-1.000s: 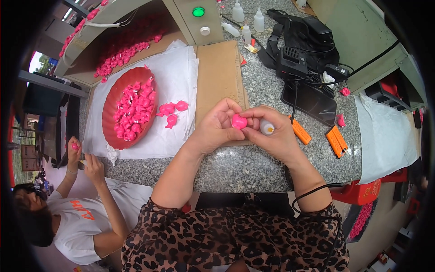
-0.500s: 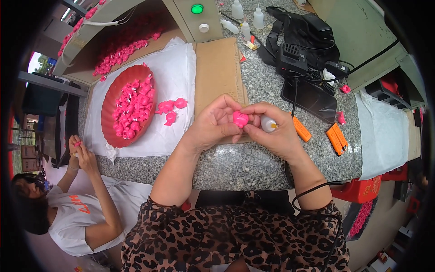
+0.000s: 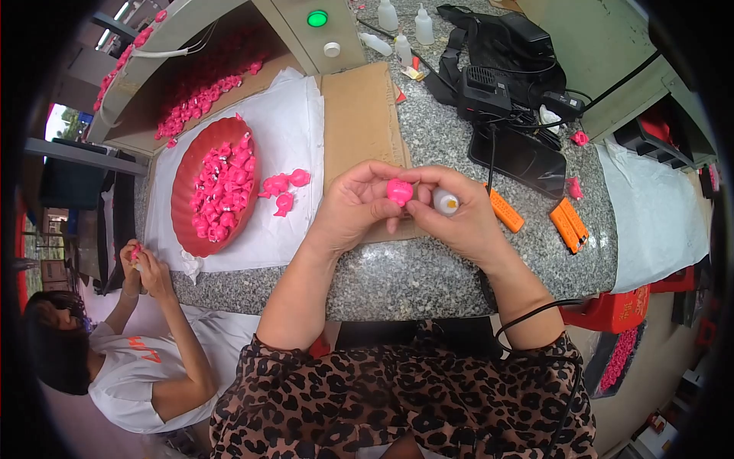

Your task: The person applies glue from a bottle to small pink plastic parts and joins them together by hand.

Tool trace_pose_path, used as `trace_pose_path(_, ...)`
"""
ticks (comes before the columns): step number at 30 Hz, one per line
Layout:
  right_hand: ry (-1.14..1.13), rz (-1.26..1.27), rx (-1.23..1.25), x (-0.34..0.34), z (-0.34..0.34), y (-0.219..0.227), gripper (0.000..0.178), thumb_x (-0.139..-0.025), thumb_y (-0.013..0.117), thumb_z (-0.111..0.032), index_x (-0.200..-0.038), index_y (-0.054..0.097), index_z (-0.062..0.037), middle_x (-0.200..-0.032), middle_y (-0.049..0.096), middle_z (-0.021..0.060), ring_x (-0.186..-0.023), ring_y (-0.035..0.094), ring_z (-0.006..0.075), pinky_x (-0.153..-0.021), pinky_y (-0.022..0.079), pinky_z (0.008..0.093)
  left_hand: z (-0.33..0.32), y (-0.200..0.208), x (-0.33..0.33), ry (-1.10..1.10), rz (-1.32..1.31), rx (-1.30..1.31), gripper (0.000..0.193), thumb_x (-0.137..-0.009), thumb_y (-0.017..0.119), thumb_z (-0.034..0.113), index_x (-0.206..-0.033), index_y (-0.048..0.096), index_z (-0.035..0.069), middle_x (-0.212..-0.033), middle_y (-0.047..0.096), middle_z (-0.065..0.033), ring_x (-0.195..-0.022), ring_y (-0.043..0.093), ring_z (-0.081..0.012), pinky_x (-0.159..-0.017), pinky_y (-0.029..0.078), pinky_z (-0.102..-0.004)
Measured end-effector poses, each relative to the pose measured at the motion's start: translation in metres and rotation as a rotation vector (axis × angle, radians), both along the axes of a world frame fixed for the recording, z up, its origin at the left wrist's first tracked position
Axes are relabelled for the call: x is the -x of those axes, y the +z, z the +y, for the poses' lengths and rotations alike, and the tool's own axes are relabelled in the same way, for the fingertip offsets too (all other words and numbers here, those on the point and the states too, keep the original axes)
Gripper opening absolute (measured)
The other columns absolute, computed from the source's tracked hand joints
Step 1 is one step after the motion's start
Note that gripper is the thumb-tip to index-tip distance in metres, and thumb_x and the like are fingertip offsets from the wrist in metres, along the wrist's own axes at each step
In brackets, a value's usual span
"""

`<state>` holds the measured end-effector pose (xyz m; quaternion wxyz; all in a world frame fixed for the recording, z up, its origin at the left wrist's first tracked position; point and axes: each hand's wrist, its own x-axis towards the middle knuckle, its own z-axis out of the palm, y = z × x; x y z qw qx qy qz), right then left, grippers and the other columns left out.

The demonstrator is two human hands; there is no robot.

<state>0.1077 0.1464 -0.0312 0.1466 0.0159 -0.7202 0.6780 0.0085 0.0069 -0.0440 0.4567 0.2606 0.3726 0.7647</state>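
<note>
My left hand (image 3: 358, 200) pinches a small, glossy pink plastic piece (image 3: 399, 191) between thumb and fingers. Curled round a small white squeeze bottle (image 3: 445, 203) with a yellowish tip, my right hand (image 3: 460, 210) has its thumb and forefinger at the right side of the pink piece. Both hands meet above the front of the granite worktop (image 3: 382, 283). Left of them, a red scalloped bowl (image 3: 183, 191) is heaped with similar pink pieces (image 3: 222, 183). A few loose pink pieces (image 3: 284, 203) lie on white paper (image 3: 298, 107) beside the bowl.
Cardboard (image 3: 359, 115) lies beyond my hands. Several squeeze bottles (image 3: 424, 27) stand at the back. A black bag (image 3: 512, 53), a dark phone-like device (image 3: 520, 161) and orange blocks (image 3: 568, 226) lie to the right. At left, a co-worker's hands (image 3: 145, 271) hold a pink piece.
The pink piece has turned a little in my fingers. The whole view has shifted slightly. The co-worker's hands have moved a little.
</note>
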Motion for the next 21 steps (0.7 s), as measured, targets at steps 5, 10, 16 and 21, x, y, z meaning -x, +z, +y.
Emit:
trace_pose_path(5,-0.081,-0.092,0.307,0.002,-0.008,-0.001,0.027,-0.073,0.056,0.001,-0.099,0.053,0.0003,-0.069,0.05,-0.0034,-0.065,0.046,0.0024,-0.058,0.039,0.0155,0.001,0.002,-0.001,0.036,-0.026,0.037,0.03,-0.074,0.059,-0.001,-0.101,0.048,-0.002,-0.092,0.055,-0.0127,-0.077,0.056,-0.0153,-0.06,0.049,-0.0232)
trace_pose_path(10,-0.029,-0.166,0.446,0.005,-0.004,-0.008,0.026,-0.074,0.058,-0.001,-0.099,0.052,0.0025,-0.076,0.055,0.0003,-0.069,0.051,0.0042,-0.063,0.042,0.0162,0.004,0.004,-0.004,0.132,0.017,0.076,0.032,-0.073,0.062,0.003,-0.1,0.047,0.0,-0.087,0.056,-0.0094,-0.068,0.056,-0.013,-0.06,0.047,-0.0214)
trace_pose_path(16,-0.028,-0.218,0.434,0.006,-0.003,-0.008,0.025,-0.073,0.06,-0.002,-0.097,0.052,0.0032,-0.077,0.056,0.0013,-0.07,0.053,0.005,-0.063,0.043,0.0171,0.005,-0.004,-0.004,0.175,0.0,0.07,0.03,-0.072,0.061,0.002,-0.099,0.046,0.001,-0.086,0.056,-0.009,-0.07,0.056,-0.0128,-0.063,0.047,-0.0224)
trace_pose_path(21,-0.021,-0.188,0.429,0.006,-0.004,-0.011,0.026,-0.073,0.06,-0.002,-0.097,0.052,0.0039,-0.076,0.056,0.0017,-0.068,0.053,0.005,-0.062,0.043,0.0172,0.004,0.0,-0.005,0.15,0.009,0.083,0.029,-0.073,0.061,0.002,-0.098,0.046,0.0,-0.086,0.056,-0.0094,-0.071,0.056,-0.0127,-0.065,0.047,-0.0225)
